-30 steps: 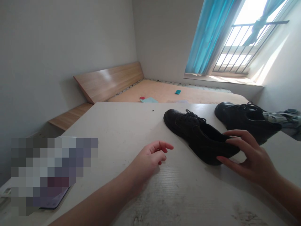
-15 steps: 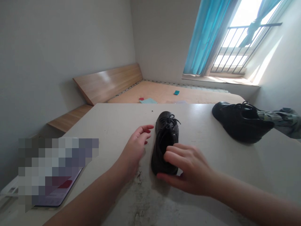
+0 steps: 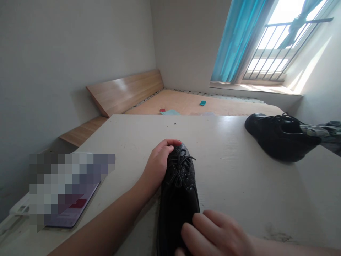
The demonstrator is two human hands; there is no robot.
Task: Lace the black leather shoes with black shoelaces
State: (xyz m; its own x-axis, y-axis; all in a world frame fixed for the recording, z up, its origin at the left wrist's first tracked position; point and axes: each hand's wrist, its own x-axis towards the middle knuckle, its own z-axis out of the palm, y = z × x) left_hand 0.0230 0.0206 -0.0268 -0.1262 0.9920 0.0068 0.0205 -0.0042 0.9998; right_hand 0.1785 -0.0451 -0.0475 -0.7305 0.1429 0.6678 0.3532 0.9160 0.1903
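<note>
Black shoe (image 3: 184, 178): at the near middle of the white table (image 3: 234, 188), toe toward the far edge, heel out of view. Left hand (image 3: 158, 158): half closed, cupped around the left side of the toe. Right hand (image 3: 213, 233): fingers curled over the right rim of the opening, gripping it; thumb mostly hidden. Second shoe (image 3: 274, 139): near the far right corner, cloth (image 3: 319, 130) at its heel.

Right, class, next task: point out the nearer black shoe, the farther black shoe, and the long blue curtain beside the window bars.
Nearer black shoe (image 3: 183, 182): head view, on its laced upper.
Farther black shoe (image 3: 278, 142): head view, on its side.
Long blue curtain (image 3: 238, 42): head view, midway down its cloth.
</note>
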